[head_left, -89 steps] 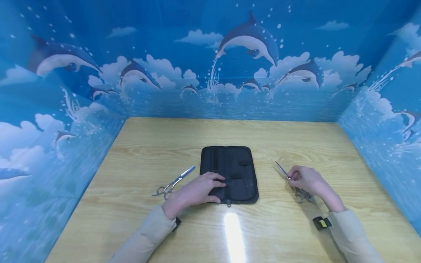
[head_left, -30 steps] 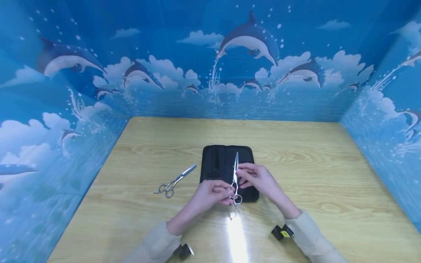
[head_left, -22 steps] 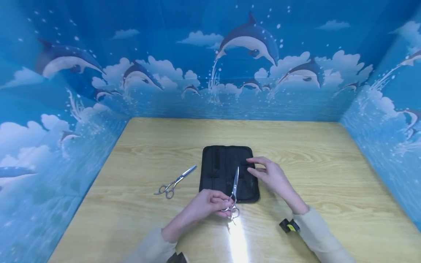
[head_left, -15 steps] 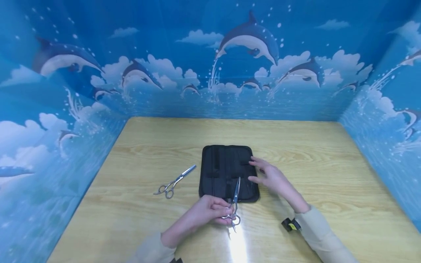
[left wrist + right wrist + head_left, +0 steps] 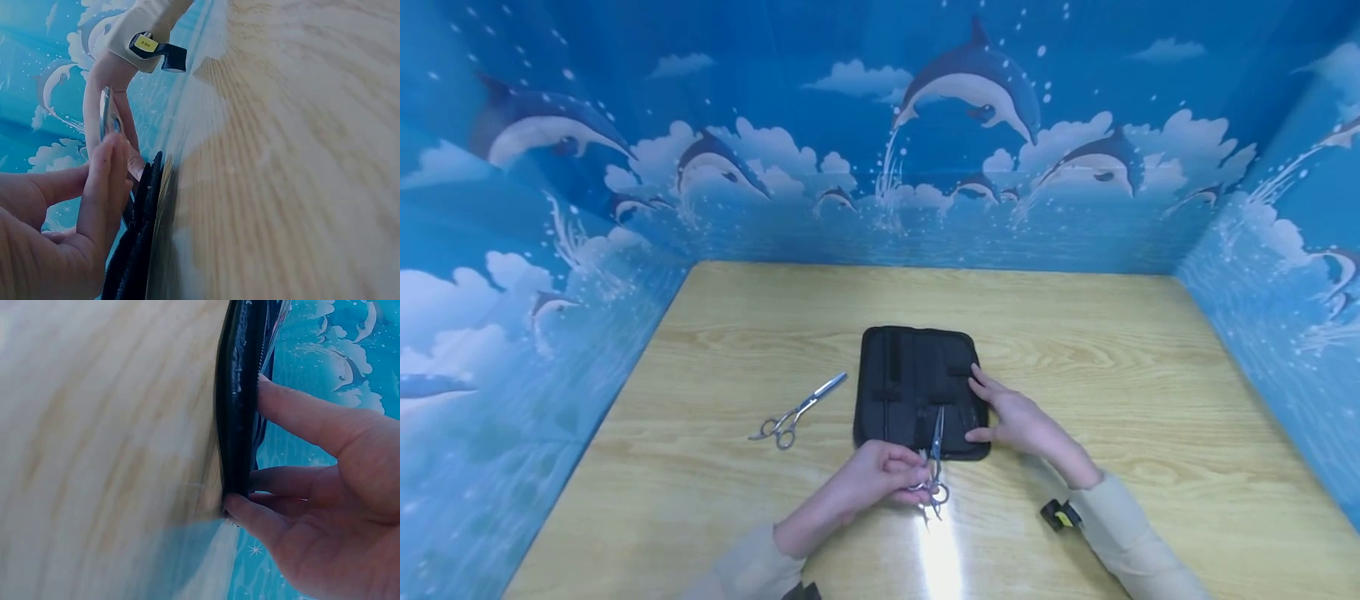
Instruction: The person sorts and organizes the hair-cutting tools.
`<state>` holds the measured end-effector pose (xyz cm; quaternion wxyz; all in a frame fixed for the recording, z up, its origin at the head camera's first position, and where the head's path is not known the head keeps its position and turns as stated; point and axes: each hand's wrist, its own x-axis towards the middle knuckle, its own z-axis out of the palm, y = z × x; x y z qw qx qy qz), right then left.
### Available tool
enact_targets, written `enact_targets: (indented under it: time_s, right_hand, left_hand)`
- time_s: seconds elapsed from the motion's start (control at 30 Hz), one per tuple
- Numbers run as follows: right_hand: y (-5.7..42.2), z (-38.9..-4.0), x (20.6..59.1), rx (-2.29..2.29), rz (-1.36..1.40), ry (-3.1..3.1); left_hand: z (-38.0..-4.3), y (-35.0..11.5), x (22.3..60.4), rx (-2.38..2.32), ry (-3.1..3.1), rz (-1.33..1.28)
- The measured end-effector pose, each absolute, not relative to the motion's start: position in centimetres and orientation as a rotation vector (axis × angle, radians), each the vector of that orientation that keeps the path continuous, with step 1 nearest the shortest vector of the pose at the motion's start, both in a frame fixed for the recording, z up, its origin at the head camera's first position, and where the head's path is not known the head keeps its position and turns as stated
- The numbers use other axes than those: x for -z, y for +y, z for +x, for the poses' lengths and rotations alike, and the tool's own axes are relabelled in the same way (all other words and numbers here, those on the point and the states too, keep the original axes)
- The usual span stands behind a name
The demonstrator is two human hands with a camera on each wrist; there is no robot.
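Note:
A black zip case (image 5: 913, 358) lies unfolded flat on the table, its elastic loops and pockets facing up. My left hand (image 5: 880, 479) pinches a pair of silver hairdressing scissors (image 5: 937, 446) by the finger rings at the case's near edge. The blades point away from me, their tips over the right half of the case near a loop. My right hand (image 5: 1026, 425) touches the case's right edge, thumb and fingers spread along it; the right wrist view has its fingertips (image 5: 267, 403) against the zipped border. Left of the case rests a second pair of silver scissors (image 5: 808, 406).
The wood-grain table (image 5: 760, 317) is bordered at the back and sides by a blue dolphin-print backdrop (image 5: 850, 225). A bright light reflection shows on the tabletop in front of the case. A black strap device (image 5: 1060, 515) sits at the right wrist.
The scissors came from the right side to the case and passed into my left hand. My right hand let go of them and moved to the case's right edge. Their blades now reach over the case.

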<state>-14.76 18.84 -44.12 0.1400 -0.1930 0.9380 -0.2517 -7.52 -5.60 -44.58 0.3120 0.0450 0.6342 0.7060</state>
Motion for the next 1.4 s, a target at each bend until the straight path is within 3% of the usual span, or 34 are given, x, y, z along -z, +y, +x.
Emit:
enact_targets:
  time_s: [0.77,1.4]
  right_hand:
    - [18.9,-14.7,44.4,0.685,-0.577,2.729]
    - [18.9,-14.8,44.4,0.680,-0.584,2.729]
  left_hand:
    - [-7.8,-4.3,44.7,-1.544,2.304,0.377]
    - [-9.2,-3.9,43.4,-0.933,2.817,0.708]
